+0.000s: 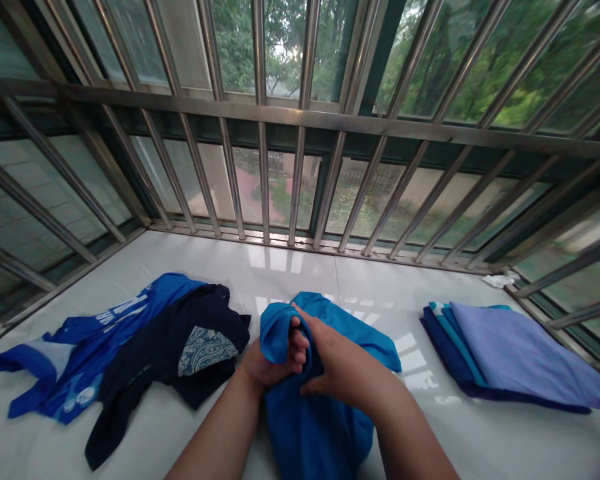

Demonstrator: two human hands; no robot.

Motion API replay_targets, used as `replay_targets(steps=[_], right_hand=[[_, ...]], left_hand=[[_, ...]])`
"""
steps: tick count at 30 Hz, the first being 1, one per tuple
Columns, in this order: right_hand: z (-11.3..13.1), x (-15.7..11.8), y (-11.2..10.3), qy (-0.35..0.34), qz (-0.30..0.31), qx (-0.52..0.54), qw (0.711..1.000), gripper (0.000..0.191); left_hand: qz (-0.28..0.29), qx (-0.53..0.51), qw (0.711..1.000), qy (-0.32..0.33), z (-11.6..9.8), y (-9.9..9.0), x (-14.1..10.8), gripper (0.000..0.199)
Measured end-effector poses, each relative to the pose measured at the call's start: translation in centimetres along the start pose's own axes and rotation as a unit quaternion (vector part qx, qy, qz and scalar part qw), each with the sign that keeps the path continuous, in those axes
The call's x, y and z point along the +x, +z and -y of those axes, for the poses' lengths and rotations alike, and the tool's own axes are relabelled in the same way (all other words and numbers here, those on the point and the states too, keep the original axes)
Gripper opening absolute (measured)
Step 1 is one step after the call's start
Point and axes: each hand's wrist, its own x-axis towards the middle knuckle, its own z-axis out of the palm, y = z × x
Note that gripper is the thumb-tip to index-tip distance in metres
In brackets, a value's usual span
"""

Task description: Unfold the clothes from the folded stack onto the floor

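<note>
- Bright blue garment (pixel 325 427): in front of me, midway between the other clothes; lower part spread on the white tiled surface (pixel 205 257), which likely takes its weight, upper part raised in a loop.
- Right hand (pixel 337 357): clamped on the loop's side, fingers over the cloth, thumb lower; probably to steady the edge.
- Left hand (pixel 265 367): fingers curled inside the loop, seemingly keeping it open; whether they pinch cloth, I cannot tell.
- Left side: navy garment (pixel 167 360) partly over a royal-blue garment (pixel 87 340), both loose.
- Right side: folded stack (pixel 520 353), well apart, perhaps so it stays neat.
- Beyond: metal railing (pixel 290 117), windows.
</note>
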Motion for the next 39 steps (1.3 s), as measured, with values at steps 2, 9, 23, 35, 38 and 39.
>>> replay_targets(steps=[2, 9, 23, 35, 38, 39], right_hand=[[-0.9, 1.1, 0.8, 0.094, 0.037, -0.063, 0.993, 0.136], [-1.2, 1.4, 0.9, 0.199, -0.013, -0.178, 0.964, 0.057], [-3.7, 0.3, -4.1, 0.139, -0.532, 0.329, 0.768, 0.061], [-1.9, 0.3, -4.1, 0.025, -0.563, 0.563, 0.605, 0.068], [0.8, -0.2, -2.3, -0.032, -0.347, 0.494, 0.797, 0.078], [1.8, -0.8, -2.0, -0.068, -0.240, 0.459, 0.853, 0.079]], left_hand=[[0.000, -0.027, 0.999, 0.032, -0.2, 0.7, 0.1, 0.025], [0.012, -0.045, 0.998, 0.039, -1.0, 2.5, 0.9, 0.012], [0.159, 0.013, 0.971, -0.175, 0.0, 3.0, 1.0, 0.034], [0.208, 0.079, 0.939, -0.261, 1.1, 3.6, 1.7, 0.047], [0.133, 0.143, 0.956, -0.218, 1.5, 3.8, 1.5, 0.055], [0.033, 0.167, 0.975, -0.144, 1.9, 3.8, 1.5, 0.054]])
